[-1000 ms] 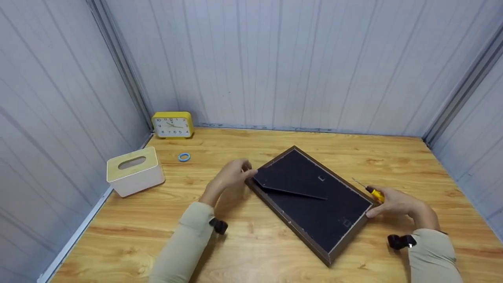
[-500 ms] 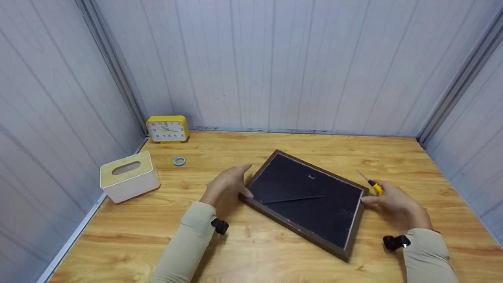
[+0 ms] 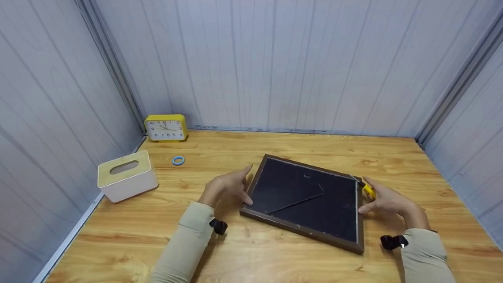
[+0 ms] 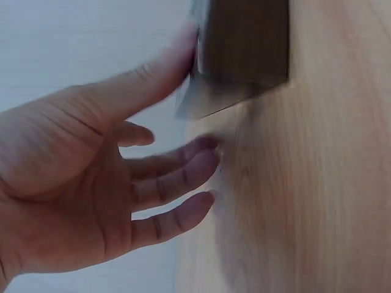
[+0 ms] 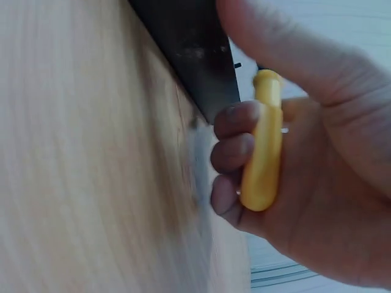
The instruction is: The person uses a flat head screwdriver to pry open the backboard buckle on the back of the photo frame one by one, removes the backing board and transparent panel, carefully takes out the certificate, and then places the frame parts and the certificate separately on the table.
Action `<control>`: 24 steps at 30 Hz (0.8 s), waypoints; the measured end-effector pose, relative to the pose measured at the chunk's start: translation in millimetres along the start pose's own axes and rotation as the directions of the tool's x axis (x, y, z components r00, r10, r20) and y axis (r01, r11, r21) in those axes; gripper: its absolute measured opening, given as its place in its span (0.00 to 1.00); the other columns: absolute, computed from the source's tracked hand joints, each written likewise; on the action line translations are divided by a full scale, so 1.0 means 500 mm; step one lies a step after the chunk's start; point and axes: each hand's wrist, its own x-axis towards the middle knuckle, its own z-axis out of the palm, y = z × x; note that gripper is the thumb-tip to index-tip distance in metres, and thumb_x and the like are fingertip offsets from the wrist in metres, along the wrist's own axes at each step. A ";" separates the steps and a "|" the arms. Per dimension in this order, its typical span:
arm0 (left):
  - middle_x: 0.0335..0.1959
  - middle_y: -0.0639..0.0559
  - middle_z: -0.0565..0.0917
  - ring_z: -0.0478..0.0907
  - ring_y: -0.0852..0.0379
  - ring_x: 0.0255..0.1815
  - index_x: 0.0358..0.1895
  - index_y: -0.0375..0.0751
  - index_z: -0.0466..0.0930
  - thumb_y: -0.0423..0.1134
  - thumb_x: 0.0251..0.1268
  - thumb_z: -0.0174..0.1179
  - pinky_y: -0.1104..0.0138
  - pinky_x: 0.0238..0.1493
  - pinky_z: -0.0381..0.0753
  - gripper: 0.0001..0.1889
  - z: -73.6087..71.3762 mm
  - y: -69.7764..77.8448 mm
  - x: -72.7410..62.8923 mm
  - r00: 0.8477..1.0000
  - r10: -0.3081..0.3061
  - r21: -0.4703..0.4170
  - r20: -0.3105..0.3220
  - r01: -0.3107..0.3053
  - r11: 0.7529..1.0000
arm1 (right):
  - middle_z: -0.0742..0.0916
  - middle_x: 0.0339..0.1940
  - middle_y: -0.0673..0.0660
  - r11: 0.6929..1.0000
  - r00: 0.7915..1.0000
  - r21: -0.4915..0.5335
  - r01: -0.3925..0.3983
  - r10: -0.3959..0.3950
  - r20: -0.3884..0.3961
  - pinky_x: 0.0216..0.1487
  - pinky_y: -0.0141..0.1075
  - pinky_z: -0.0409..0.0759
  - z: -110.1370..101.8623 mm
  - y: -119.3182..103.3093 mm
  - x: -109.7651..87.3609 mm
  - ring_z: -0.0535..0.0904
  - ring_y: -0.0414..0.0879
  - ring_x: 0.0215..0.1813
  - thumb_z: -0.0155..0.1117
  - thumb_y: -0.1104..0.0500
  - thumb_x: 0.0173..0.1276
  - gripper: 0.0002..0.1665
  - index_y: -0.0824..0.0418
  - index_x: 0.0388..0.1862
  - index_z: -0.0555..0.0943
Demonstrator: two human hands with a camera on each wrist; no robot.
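Observation:
A picture frame [image 3: 302, 198], brown-edged with a black backing, lies back side up on the wooden table. A slanted line on its backing marks the edge of a stand leg. My left hand [image 3: 228, 186] is at the frame's left side, its thumb against the edge; in the left wrist view the other fingers [image 4: 183, 177] reach out apart from it. At the right side, my right hand [image 3: 389, 200] holds a screwdriver [image 3: 368, 190] by its yellow handle, several fingers curled round it. The right thumb touches the frame's right edge. The screwdriver's shaft points up and left over the frame's far right corner.
A tissue box [image 3: 127, 177] with a wooden lid stands at the left, near the wall. Behind it is a yellow alarm clock [image 3: 166, 128]. A small blue ring [image 3: 178, 160] lies between the clock and my left hand. Panelled walls [image 3: 259, 67] border the table.
The picture frame has turned counter-clockwise on the table, its far corner swinging left. My left hand has shifted from the corner to the left edge. The screwdriver stays in my right hand.

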 end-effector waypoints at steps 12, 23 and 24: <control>0.82 0.49 0.44 0.41 0.42 0.80 0.82 0.50 0.32 0.69 0.38 0.76 0.51 0.76 0.51 0.74 0.066 0.039 -0.010 0.999 -0.011 0.238 0.050 -0.001 0.971 | 0.78 0.49 0.70 0.991 0.999 -0.131 0.022 -0.028 -0.046 0.52 0.52 0.71 -0.014 0.006 0.000 0.73 0.57 0.48 0.58 0.57 0.78 0.44 0.78 0.77 0.48; 0.81 0.45 0.47 0.51 0.53 0.78 0.82 0.47 0.32 0.67 0.38 0.78 0.60 0.75 0.56 0.74 0.083 0.038 -0.014 0.999 0.010 0.155 0.035 -0.015 0.988 | 0.80 0.38 0.65 0.995 0.999 -0.098 -0.036 0.034 -0.023 0.40 0.44 0.74 -0.013 0.002 0.001 0.74 0.52 0.37 0.54 0.57 0.80 0.42 0.79 0.77 0.47; 0.81 0.46 0.47 0.52 0.53 0.78 0.82 0.48 0.32 0.67 0.37 0.78 0.60 0.75 0.56 0.75 0.083 0.037 -0.015 0.999 0.006 0.158 0.038 -0.012 0.987 | 0.79 0.34 0.61 0.995 0.999 -0.085 -0.046 0.044 -0.029 0.37 0.41 0.73 -0.013 0.000 0.000 0.73 0.50 0.34 0.55 0.57 0.79 0.43 0.79 0.77 0.46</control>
